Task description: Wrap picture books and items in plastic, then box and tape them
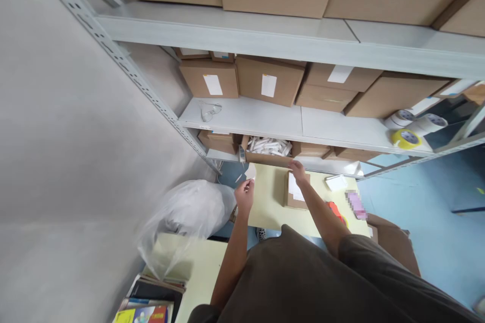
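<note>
My left hand (245, 196) is over the left edge of the pale yellow table (267, 202), its fingers pinched together at a small pale piece (250, 171) that looks like paper. An open cardboard box (271, 160) on the low shelf holds many white slender pieces (270, 146); what they are is too small to tell. My right hand (298, 172) has its fingers closed at the right end of this box's front edge. Just below that hand, a smaller brown box (291, 199) with white paper (294, 187) on it lies on the table.
Closed boxes (271, 81) fill the shelves above. Tape rolls (405, 138) and glasses (210, 110) sit on the middle shelf. A white box (336, 182), a purple phone (356, 204) and an orange-red item (336, 212) lie at right. A plastic bag (197, 207) bulges at left.
</note>
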`<state>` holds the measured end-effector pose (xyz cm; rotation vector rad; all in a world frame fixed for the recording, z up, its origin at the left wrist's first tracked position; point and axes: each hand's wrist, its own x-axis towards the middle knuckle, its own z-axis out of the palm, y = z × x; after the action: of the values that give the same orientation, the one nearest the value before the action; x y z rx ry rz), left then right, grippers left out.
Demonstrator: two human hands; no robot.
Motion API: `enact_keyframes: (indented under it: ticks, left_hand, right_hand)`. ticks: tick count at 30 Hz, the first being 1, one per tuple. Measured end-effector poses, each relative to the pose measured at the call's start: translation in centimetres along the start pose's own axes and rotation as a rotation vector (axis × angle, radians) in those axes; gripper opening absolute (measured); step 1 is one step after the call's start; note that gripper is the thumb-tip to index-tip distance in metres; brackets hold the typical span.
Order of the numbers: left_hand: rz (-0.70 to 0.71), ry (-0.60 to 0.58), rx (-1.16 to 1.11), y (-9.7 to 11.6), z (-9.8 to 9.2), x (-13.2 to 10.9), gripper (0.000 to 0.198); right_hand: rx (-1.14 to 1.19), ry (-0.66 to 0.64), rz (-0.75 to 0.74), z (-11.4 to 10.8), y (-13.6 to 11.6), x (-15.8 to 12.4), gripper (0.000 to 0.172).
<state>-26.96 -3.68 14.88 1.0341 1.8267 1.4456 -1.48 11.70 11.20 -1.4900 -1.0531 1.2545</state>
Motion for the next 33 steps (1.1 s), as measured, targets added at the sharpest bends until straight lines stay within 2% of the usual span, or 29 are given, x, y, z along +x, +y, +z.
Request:
enact_keyframes:
  ticks: [3,7,11,13,15,18,20,22,24,27,29,33]
  left_hand:
    - [0.149,-0.175,0.047,0.7,3.3,-0.2,0.029]
    - [0.318,-0.432,0.114,1.7,9.2,-2.2,0.021]
    - [0.399,-0.606,0.223,2.4,14.3,-5.6,0.014]
    - [0.398,-0.658,0.258,2.5,16.0,-7.0,0.022]
    - [0.323,-0.621,0.249,2.2,17.1,-8.0,0.033]
    - [0.029,-0.501,0.18,1.3,18.5,-8.7,0.037]
    - [-0.163,-0.551,0.104,0.7,19.2,-8.8,0.038]
    - [-0.255,-0.618,0.052,0.1,19.8,-8.8,0.037]
    - [-0.264,-0.601,0.091,-0.5,20.3,-8.9,0.032]
    - [-0.222,-0.563,0.28,-1.3,20.9,-9.1,0.025]
    - [-0.201,-0.576,0.421,-1.9,21.4,-9.1,0.023]
    - [-0.212,-0.637,0.634,-3.3,22.1,-9.3,0.026]
  right_hand:
    - [0.019,-0.074,0.055,-1.6,0.8,-4.9,0.047]
    - [0.097,-0.133,0.117,-4.2,0.4,-10.3,0.053]
    - [0.239,-0.048,0.18,-7.6,0.5,-12.6,0.045]
    - [0.296,0.055,0.19,-9.5,1.1,-12.9,0.039]
    - [0.339,0.16,0.21,-11.5,1.8,-13.0,0.035]
    - [0.382,0.217,0.249,-13.8,2.9,-13.2,0.032]
    - [0.409,0.202,0.27,-14.6,3.7,-13.3,0.031]
    - [0.427,0.189,0.28,-14.9,4.6,-13.4,0.031]
    - [0.404,0.18,0.288,-14.9,5.8,-13.3,0.032]
    - [0.25,0.176,0.332,-14.8,7.6,-12.9,0.031]
    - [0.097,0.194,0.365,-14.7,8.8,-12.4,0.031]
    - [-0.195,0.239,0.356,-14.7,10.4,-11.8,0.044]
